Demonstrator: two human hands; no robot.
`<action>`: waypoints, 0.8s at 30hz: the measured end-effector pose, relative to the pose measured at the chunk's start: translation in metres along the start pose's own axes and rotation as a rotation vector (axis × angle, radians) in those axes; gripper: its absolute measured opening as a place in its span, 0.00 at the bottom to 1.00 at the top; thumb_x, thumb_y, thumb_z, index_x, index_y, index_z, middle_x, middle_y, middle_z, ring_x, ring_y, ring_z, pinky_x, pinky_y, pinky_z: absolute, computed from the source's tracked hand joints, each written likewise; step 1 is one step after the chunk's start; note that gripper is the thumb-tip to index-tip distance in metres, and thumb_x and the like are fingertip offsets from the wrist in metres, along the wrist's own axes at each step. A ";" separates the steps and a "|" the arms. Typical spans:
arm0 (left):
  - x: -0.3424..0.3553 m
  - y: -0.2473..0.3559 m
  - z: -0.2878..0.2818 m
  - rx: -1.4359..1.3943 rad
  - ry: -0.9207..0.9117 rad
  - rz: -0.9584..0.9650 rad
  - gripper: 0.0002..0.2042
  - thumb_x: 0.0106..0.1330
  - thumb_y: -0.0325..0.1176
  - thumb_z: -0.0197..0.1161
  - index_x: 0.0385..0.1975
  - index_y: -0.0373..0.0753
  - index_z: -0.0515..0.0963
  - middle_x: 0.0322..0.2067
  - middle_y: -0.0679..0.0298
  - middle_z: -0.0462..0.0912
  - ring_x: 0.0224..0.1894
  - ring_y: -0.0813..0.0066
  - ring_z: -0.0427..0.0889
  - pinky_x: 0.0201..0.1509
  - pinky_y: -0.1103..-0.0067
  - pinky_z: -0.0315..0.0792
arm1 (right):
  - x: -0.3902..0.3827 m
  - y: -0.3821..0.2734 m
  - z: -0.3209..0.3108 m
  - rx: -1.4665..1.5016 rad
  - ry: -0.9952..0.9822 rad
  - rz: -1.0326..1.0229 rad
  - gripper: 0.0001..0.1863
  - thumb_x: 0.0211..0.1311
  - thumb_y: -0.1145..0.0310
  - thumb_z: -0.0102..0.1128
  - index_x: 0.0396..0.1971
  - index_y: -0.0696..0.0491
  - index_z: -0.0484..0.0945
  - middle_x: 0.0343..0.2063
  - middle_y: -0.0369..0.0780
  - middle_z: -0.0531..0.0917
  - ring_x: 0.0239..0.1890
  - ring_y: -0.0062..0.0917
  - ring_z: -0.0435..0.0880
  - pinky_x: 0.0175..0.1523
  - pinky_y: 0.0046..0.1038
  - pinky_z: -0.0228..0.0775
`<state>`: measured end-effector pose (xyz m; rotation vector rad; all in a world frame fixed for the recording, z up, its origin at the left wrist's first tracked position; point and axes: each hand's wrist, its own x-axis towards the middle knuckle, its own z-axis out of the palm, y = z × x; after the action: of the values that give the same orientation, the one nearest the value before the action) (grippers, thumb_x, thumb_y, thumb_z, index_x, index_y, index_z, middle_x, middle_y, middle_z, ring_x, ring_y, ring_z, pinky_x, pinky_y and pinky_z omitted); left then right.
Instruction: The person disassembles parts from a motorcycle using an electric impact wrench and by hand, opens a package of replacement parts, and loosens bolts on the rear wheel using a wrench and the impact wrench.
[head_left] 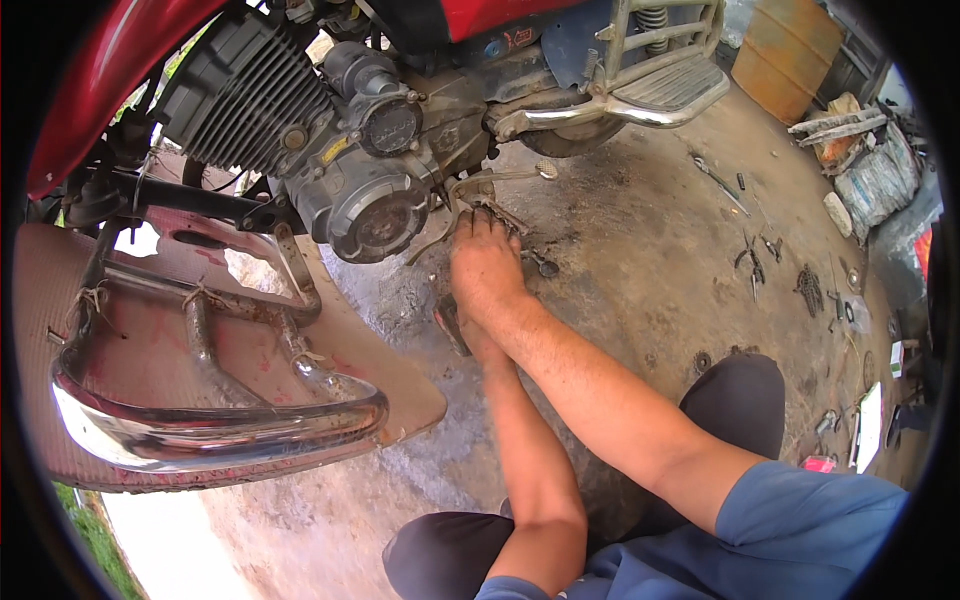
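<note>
My right hand [485,265] reaches under the grey motorcycle engine [350,150], seen from its back. Its fingers curl around the thin chrome lever rods [500,178] below the round engine cover [380,225]. My left hand [470,338] lies under my right wrist and is mostly hidden. It sits beside a dark flat part [449,325] on the ground, and I cannot tell whether it grips it. A small wrench end [545,266] pokes out just right of my right hand.
A chrome crash bar [210,430] and a reddish panel [140,340] fill the left. A chrome footrest [665,95] stands behind. Pliers [752,262], a chain piece [808,290] and other small tools are scattered on the oily concrete floor [650,250] to the right. A rusty drum [785,50] stands far right.
</note>
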<state>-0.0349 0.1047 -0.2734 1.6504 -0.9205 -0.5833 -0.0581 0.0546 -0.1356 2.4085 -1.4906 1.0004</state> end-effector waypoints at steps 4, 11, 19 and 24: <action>-0.005 0.012 0.003 0.175 0.071 0.187 0.22 0.76 0.31 0.49 0.69 0.39 0.69 0.53 0.51 0.80 0.54 0.56 0.79 0.61 0.67 0.71 | 0.011 0.030 -0.005 0.678 -0.350 0.471 0.21 0.74 0.61 0.49 0.57 0.57 0.77 0.47 0.58 0.83 0.54 0.51 0.82 0.60 0.44 0.72; 0.004 -0.010 0.004 -0.099 0.054 0.125 0.27 0.75 0.28 0.50 0.74 0.40 0.63 0.53 0.53 0.78 0.55 0.60 0.78 0.61 0.70 0.72 | 0.015 0.044 0.016 0.823 -0.498 0.434 0.22 0.75 0.53 0.51 0.57 0.53 0.78 0.48 0.53 0.85 0.53 0.50 0.82 0.58 0.42 0.73; -0.031 0.006 0.005 0.011 0.019 0.249 0.27 0.73 0.28 0.55 0.72 0.34 0.63 0.54 0.56 0.79 0.52 0.64 0.80 0.59 0.72 0.74 | -0.017 0.076 0.038 1.152 -0.420 0.567 0.19 0.71 0.56 0.59 0.44 0.58 0.84 0.34 0.44 0.88 0.37 0.31 0.86 0.47 0.35 0.76; -0.072 0.002 0.007 -0.770 0.012 -0.058 0.30 0.68 0.34 0.65 0.69 0.35 0.66 0.54 0.60 0.79 0.53 0.69 0.79 0.59 0.74 0.73 | -0.045 0.072 0.017 1.247 -0.609 0.353 0.19 0.69 0.58 0.61 0.42 0.61 0.85 0.30 0.44 0.88 0.34 0.26 0.84 0.46 0.32 0.76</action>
<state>-0.0821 0.1587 -0.2794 0.9811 -0.5317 -0.8381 -0.1235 0.0450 -0.1910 3.6136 -1.8307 1.7730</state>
